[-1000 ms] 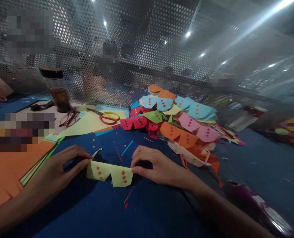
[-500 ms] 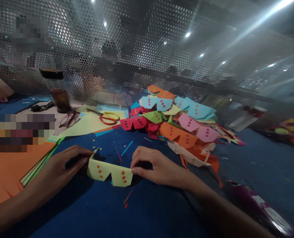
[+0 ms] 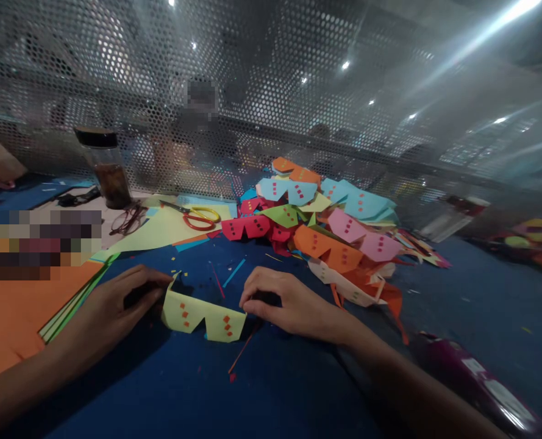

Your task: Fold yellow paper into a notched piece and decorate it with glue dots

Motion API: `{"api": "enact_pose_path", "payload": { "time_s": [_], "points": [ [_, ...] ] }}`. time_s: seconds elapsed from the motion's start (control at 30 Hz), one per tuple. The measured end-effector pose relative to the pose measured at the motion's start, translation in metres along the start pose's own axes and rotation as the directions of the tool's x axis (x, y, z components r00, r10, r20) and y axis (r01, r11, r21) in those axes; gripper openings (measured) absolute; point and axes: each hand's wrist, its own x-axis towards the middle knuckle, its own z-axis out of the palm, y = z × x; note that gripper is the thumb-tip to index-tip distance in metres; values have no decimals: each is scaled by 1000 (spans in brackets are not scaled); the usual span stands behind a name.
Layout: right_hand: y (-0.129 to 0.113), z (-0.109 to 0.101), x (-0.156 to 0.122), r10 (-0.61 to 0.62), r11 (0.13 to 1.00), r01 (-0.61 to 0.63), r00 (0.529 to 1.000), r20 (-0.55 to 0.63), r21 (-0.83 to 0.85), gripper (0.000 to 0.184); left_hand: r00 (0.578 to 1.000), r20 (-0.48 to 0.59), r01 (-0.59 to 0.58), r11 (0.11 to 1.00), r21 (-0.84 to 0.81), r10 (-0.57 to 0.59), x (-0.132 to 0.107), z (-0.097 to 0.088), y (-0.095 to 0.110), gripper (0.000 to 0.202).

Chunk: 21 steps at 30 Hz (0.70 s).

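The step in hand seems to be shaping the pale yellow folded-paper glasses shape, with its central notch and two rows of small orange-red diamonds, at the fold where a narrow side strip turns back on its left end. It sits in the middle of the blue-covered counter, toward the near side and well short of the far edge along the perforated grey metal panel. The left hand has its fingers bent at that left end, by the folded strip; whether they pinch it firmly I cannot tell. The right hand is curled, thumb and forefinger drawn together at the upper right corner, and I cannot tell whether they grip the paper or only lie against it. To do this well, I would steady the right corner lightly and run the left fingertips along the crease from top to bottom, so the strip turns back straight. Pressure belongs on the fold itself; squeezing the ends toward each other would probably buckle the paper at the notch, its narrowest part. Keep the bottom clear of the thin orange-brown paper strip just beside it. The heap of multicoloured paper glasses shapes, beyond the right hand toward the far edge, and the scissors with red and yellow handles on pale sheets near that edge are best left undisturbed.
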Motion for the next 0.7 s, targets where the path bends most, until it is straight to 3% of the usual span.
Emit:
{"api": "enact_pose_path", "payload": {
  "time_s": [0.2, 0.5, 0.7],
  "points": [
    [1, -3, 0, 12, 1000, -13, 997, -75, -4, 12, 999, -34, 12, 1000, 2, -12, -1, 0, 1, 30],
    [-4, -7, 2, -10, 997, 6, 998, -64, -77, 13, 998, -61, -31, 1000, -3, 31, 1, 3, 3, 34],
    [-15, -26, -9, 137, 958, -156, 986, -95, -241, 13, 990, -108, -97, 995, -15, 95, 2, 4, 3, 34]
  ]
}}
